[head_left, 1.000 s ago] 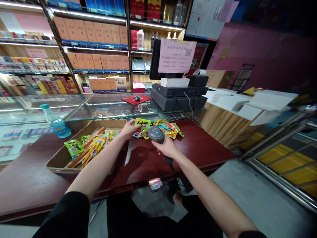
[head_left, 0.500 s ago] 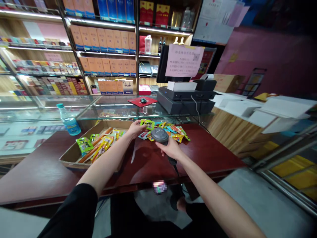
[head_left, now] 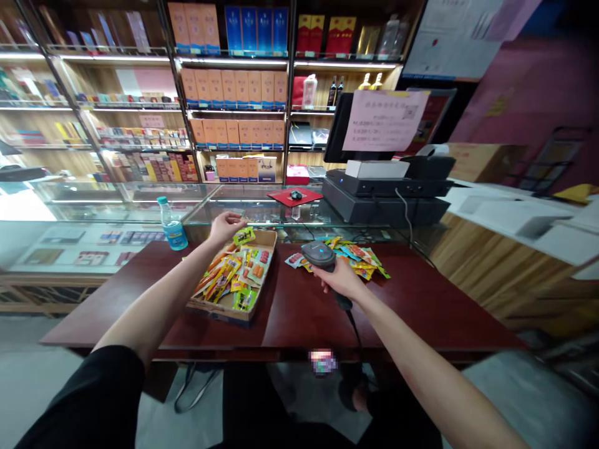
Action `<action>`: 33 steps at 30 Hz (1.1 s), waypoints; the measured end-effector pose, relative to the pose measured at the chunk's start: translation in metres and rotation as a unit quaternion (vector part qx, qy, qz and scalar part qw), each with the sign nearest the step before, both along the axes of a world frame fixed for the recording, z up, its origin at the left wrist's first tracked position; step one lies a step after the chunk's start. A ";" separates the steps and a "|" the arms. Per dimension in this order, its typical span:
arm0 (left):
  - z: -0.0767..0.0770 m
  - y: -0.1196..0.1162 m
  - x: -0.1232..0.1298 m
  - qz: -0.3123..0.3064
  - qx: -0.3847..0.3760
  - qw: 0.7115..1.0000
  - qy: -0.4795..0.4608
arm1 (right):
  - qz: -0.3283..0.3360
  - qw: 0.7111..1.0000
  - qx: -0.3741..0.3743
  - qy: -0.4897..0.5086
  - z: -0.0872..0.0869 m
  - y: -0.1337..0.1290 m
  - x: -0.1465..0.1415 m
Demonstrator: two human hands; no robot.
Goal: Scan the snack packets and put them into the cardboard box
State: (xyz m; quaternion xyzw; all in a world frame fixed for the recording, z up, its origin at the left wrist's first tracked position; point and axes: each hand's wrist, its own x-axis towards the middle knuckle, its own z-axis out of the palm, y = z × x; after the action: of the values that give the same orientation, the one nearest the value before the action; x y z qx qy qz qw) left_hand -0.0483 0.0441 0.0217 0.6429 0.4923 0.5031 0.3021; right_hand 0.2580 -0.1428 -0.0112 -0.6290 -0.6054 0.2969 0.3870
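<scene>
Currently, the right hand (head_left: 342, 279) is wrapped round a scanner (head_left: 319, 254) near packets (head_left: 362, 257) on the counter (head_left: 304, 318); the left hand (head_left: 226, 227), part-curled, hangs over the box (head_left: 219, 312), its hold on a green packet (head_left: 244, 236) unclear.

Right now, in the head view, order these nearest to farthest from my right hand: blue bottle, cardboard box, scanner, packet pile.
1. Scanner: held in your right hand.
2. Packet pile: just beyond the scanner.
3. Cardboard box: to the left.
4. Blue bottle: farther left still.
</scene>
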 end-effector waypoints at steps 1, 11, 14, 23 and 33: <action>-0.003 0.001 0.012 -0.013 0.000 1.000 0.020 | -0.004 1.000 0.000 -0.001 0.000 0.001 0.003; -0.076 -0.014 0.165 -0.197 0.004 0.898 0.393 | -0.048 0.999 0.008 0.023 0.000 -0.010 0.010; -0.091 -0.010 0.174 -0.229 -0.011 0.870 0.437 | -0.058 0.998 0.009 0.022 -0.003 -0.014 0.012; -0.097 -0.009 0.162 -0.239 -0.012 0.850 0.469 | -0.073 0.997 -0.013 0.017 -0.013 -0.017 0.012; -0.086 -0.014 0.161 -0.196 -0.019 0.899 0.391 | -0.059 0.998 -0.020 0.012 -0.020 -0.014 0.006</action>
State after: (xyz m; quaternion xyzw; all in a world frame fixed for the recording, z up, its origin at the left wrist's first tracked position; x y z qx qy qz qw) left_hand 0.1124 0.0301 -0.0644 0.8655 0.4442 0.1321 0.1903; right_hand 0.2637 -0.1573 -0.0312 -0.6677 -0.5566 0.2931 0.3980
